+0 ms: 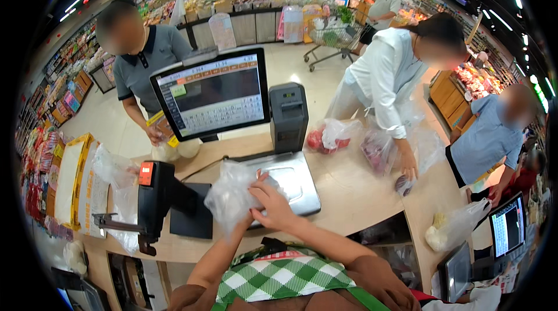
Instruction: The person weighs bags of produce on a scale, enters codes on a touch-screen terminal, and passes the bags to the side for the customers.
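A crumpled clear plastic bag (pixel 231 193) is between my two hands, over the left part of a metal weighing plate (pixel 290 180). My left hand (pixel 247 218) reaches up into or behind the bag and is mostly hidden by it. From the right, my right hand (pixel 275 207) bends over the bag, its red-nailed fingers and thumb pinching the film. What the bag contains cannot be made out. Behind the plate stand a touchscreen (pixel 213 93) and a dark grey label printer (pixel 288 115).
A black stand (pixel 154 206) with a jutting arm rises at left, near hanging plastic bags (pixel 115 171). Across the counter (pixel 348 193), a person's hand (pixel 407 160) touches a small bagged purple item (pixel 404 184). Bagged red produce (pixel 327 136) lies nearby. Another person (pixel 148 54) stands behind the screen.
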`<state>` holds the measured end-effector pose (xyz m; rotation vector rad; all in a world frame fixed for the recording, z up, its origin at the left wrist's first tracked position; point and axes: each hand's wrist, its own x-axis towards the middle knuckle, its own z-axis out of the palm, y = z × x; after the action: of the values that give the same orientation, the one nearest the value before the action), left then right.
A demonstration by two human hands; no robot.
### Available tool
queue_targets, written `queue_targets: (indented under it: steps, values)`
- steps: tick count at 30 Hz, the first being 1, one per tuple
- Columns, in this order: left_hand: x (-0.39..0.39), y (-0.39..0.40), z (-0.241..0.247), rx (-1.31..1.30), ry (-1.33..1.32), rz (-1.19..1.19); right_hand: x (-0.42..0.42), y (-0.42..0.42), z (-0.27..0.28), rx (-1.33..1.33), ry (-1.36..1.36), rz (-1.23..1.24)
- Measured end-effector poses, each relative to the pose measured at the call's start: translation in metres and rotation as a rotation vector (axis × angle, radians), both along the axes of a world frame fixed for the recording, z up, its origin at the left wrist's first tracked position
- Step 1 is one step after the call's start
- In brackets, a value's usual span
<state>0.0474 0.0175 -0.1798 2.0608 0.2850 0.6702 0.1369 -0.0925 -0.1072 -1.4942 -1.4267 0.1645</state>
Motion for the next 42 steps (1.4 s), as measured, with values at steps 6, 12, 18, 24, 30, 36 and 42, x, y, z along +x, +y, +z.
queue_targets:
  steps: [6, 12, 18, 24, 30, 36, 42]
  values:
    - [-0.011, -0.035, -0.048, -0.812, 0.18, 0.088, 0.114, 0.028, -0.039, 0.091, 0.436, 0.031]
    - [-0.036, -0.053, -0.068, -0.086, 0.171, -0.047, 0.23, 0.088, -0.024, -0.241, 1.1, -0.427]
    - [-0.029, -0.053, -0.095, 0.461, 0.082, -0.081, 0.248, 0.139, -0.018, -0.203, 0.529, -0.693]
    - [-0.033, -0.055, -0.116, 0.485, 0.124, -0.061, 0.146, 0.11, -0.103, -0.155, 0.697, -0.18]
    - [-0.039, -0.047, -0.085, 0.397, 0.227, -0.195, 0.096, 0.061, -0.15, -0.597, -0.207, -0.22]
    - [-0.075, -0.04, -0.051, 0.172, 0.158, 0.057, 0.078, 0.053, -0.041, -0.707, 0.448, 1.112]
    - [-0.138, -0.011, -0.023, 0.026, 0.11, 0.421, -0.036, 0.054, 0.008, -0.824, 0.536, 0.944]
